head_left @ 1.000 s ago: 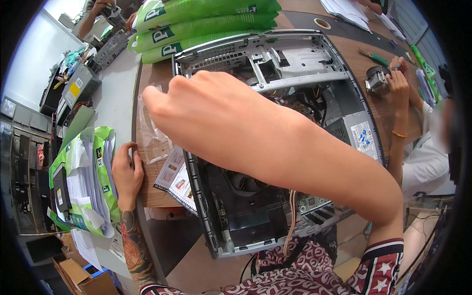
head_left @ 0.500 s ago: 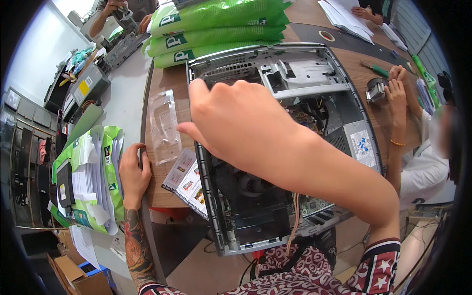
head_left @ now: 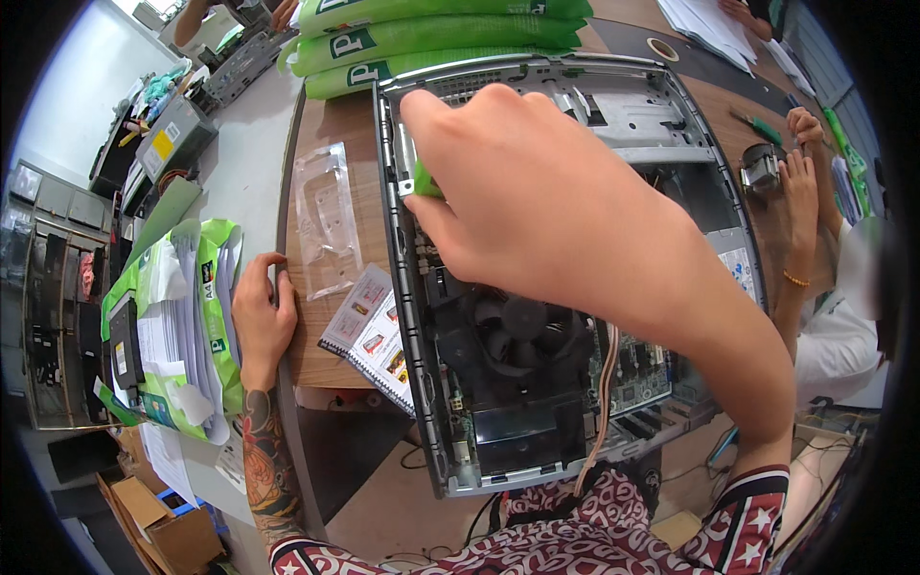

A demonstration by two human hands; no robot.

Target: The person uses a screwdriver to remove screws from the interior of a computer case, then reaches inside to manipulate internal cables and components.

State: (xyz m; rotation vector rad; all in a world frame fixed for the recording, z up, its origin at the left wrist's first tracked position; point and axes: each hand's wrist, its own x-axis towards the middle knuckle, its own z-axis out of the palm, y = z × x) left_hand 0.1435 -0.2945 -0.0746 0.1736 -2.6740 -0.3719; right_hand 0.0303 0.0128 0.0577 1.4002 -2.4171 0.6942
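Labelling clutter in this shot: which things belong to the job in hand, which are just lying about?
Seemingly in the job:
open computer case
fan inside it
green piece, mostly hidden by the right hand

Apparently lying about:
clear plastic packaging
spiral booklet
stacked green packs

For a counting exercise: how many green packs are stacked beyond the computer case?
3: bottom pack, middle pack and top pack, the last cut off; more may be hidden above.

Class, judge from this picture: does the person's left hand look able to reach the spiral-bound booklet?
Probably yes: the left hand rests beside the booklet, and only brown tabletop shows between them.
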